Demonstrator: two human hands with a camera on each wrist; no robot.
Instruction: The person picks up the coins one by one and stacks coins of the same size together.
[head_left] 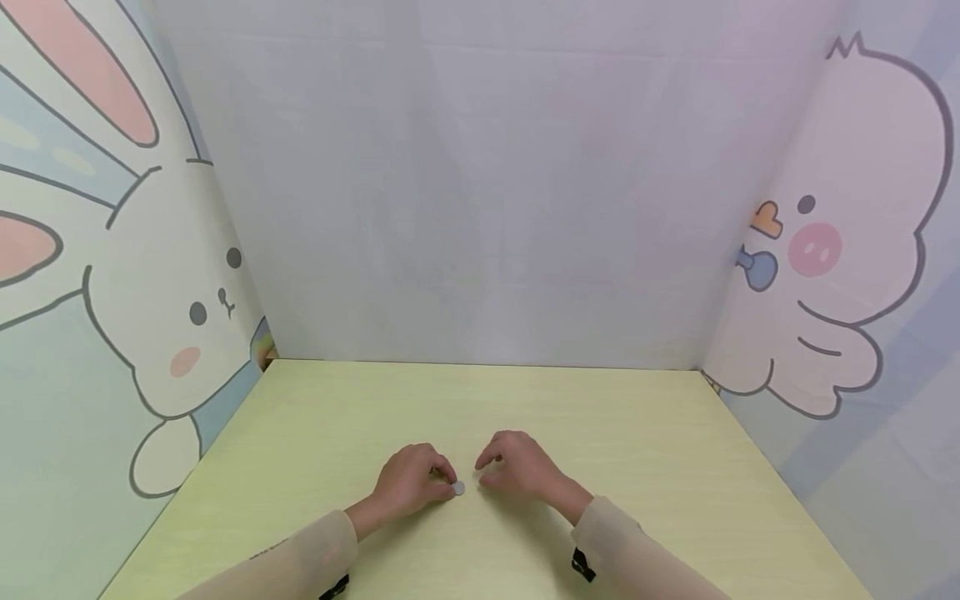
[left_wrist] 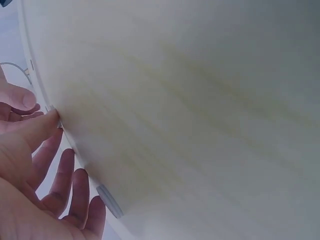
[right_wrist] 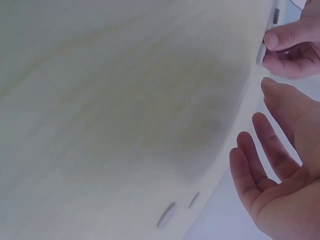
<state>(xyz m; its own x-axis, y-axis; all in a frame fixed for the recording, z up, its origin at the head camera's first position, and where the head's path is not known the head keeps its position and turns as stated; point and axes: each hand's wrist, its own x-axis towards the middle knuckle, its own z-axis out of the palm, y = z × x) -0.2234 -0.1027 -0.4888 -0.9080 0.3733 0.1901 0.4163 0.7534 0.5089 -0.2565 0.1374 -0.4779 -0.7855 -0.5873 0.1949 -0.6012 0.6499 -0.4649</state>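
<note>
In the head view, a small pale disc [head_left: 460,488] is pinched by the left hand [head_left: 411,479] over the worktop [head_left: 480,400]; the right hand's [head_left: 519,467] grip is narrowly parted. In the left wrist view, a grey piece [left_wrist: 109,201] is seen beside the outer fingertips. In the right wrist view, two flat pieces [right_wrist: 166,215] are shown.
</note>
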